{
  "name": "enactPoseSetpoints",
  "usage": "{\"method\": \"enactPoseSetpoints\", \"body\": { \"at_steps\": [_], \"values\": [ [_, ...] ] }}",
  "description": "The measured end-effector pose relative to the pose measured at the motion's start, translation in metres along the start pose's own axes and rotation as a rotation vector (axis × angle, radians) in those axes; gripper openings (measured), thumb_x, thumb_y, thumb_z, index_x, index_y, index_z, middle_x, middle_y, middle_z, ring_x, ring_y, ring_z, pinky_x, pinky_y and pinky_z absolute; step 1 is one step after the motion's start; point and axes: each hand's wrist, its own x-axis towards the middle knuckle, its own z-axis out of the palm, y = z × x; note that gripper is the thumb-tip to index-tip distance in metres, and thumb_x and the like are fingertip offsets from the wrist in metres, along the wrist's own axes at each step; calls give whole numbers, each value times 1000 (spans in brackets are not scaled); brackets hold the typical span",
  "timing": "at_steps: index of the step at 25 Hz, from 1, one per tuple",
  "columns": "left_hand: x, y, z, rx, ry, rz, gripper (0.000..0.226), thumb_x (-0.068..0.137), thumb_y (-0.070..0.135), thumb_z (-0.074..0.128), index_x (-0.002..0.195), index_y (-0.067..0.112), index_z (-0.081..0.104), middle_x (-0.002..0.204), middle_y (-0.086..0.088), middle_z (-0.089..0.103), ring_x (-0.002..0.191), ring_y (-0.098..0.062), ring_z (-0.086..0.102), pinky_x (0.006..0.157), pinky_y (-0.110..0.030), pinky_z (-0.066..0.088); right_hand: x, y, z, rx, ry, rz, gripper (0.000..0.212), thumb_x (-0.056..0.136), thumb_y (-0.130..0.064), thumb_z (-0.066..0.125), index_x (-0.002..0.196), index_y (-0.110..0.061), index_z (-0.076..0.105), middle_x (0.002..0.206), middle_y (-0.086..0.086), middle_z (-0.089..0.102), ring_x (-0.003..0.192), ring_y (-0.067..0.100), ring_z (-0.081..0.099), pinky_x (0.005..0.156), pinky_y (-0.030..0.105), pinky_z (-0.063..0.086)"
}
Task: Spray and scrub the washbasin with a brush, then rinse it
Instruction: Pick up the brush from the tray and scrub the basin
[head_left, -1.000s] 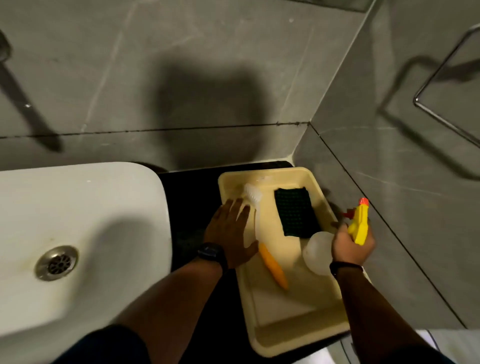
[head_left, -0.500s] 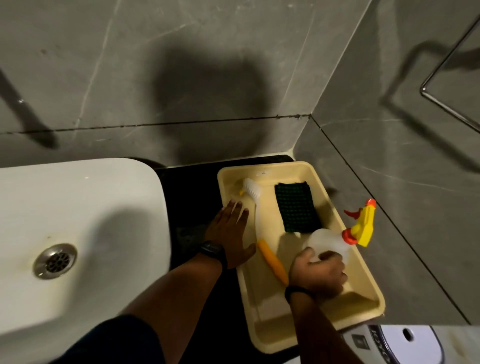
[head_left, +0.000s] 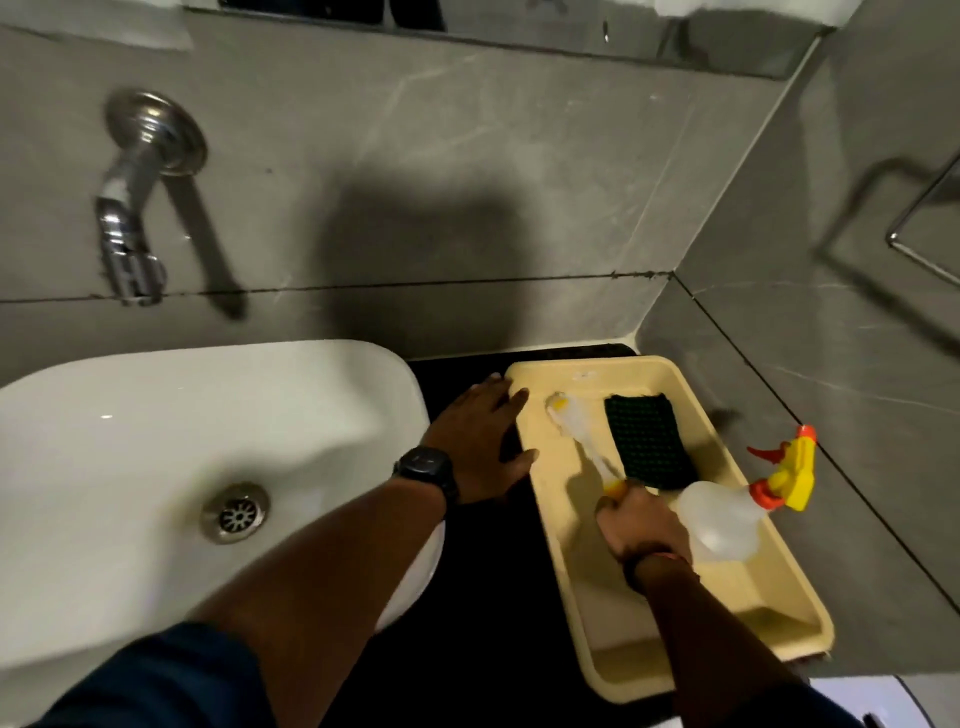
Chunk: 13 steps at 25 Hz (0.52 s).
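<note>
A white washbasin (head_left: 156, 431) with a metal drain (head_left: 235, 513) fills the left. To its right a cream tray (head_left: 566, 369) lies on a black counter. In the tray lies a white brush (head_left: 576, 431) with an orange handle, and my right hand (head_left: 639, 525) is closed around that handle. A clear spray bottle (head_left: 722, 519) with a yellow and orange nozzle rests on its side in the tray, just right of my right hand. My left hand (head_left: 483, 441) lies flat with fingers spread on the tray's left rim.
A green scouring pad (head_left: 649, 441) lies in the tray beside the brush. A chrome tap (head_left: 130, 218) juts from the grey tiled wall above the basin. A metal rail (head_left: 924, 223) hangs on the right wall. The walls meet in a corner behind the tray.
My right hand has laid the spray bottle down in the tray and closed on the brush handle. My left hand stays on the tray's rim. The view has tilted up, showing the tap.
</note>
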Motion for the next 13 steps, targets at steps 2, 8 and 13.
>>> {"method": "enactPoseSetpoints", "body": {
  "at_steps": [2,8,13],
  "values": [
    [-40,-27,-38,-32,109,-74,74,84,54,52,144,21,26,155,-7,26,145,-22,15,116,-35,15,-24,-21,-24,166,49,55,34,75,-50,50,77,-17,53,87,15,63,87,40,59,74,40,44],
    [-208,-151,-149,200,168,-408,82,77,65,37,144,18,27,154,-9,29,144,-25,18,117,-41,18,-104,-151,-50,296,31,-159,58,71,-64,43,64,-9,59,79,22,66,79,40,60,67,38,42],
    [-299,-222,-190,265,238,-732,91,75,66,42,145,10,25,153,-20,25,143,-36,14,118,-49,14,-171,-258,23,164,-429,-281,44,76,-54,62,78,-11,57,77,10,57,68,25,52,61,30,40]
  ]
}}
